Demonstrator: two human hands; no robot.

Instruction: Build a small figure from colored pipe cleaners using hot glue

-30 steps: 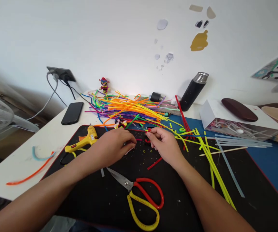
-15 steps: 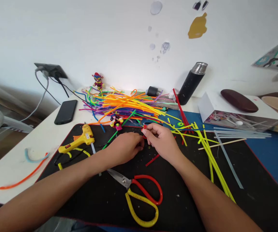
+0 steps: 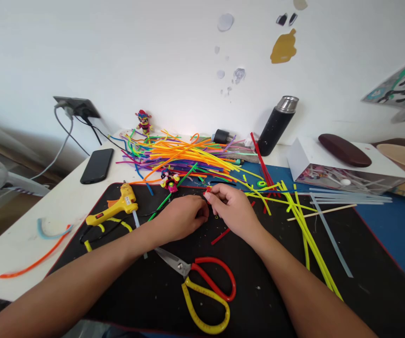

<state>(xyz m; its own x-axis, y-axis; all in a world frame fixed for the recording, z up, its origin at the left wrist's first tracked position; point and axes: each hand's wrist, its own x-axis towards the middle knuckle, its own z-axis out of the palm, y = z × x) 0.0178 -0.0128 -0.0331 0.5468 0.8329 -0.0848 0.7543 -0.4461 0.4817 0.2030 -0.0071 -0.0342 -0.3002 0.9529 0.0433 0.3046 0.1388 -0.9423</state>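
My left hand (image 3: 180,217) and my right hand (image 3: 233,207) meet fingertip to fingertip over the black mat (image 3: 142,291). The right fingers pinch a small red piece (image 3: 209,189) at their tips. The left fingers are curled and pressed together just beside it; what they hold is hidden. A short red strip (image 3: 221,236) lies on the mat under the right hand. Red-and-yellow scissors (image 3: 202,284) lie open in front of my arms. A pile of coloured plastic strips (image 3: 184,157) lies behind the hands, with a small colourful figure (image 3: 170,179) at its near edge.
A yellow glue gun (image 3: 114,211) lies left on the mat, a black phone (image 3: 97,165) behind it. Long yellow strips (image 3: 308,230) and clear sticks (image 3: 331,237) spread to the right. A black flask (image 3: 276,125), a white box (image 3: 343,171) and a wall socket (image 3: 77,107) stand at the back.
Both hands have drawn closer together, the left sliding right until the fingertips meet. The view has shifted slightly, so the table things sit a little differently.
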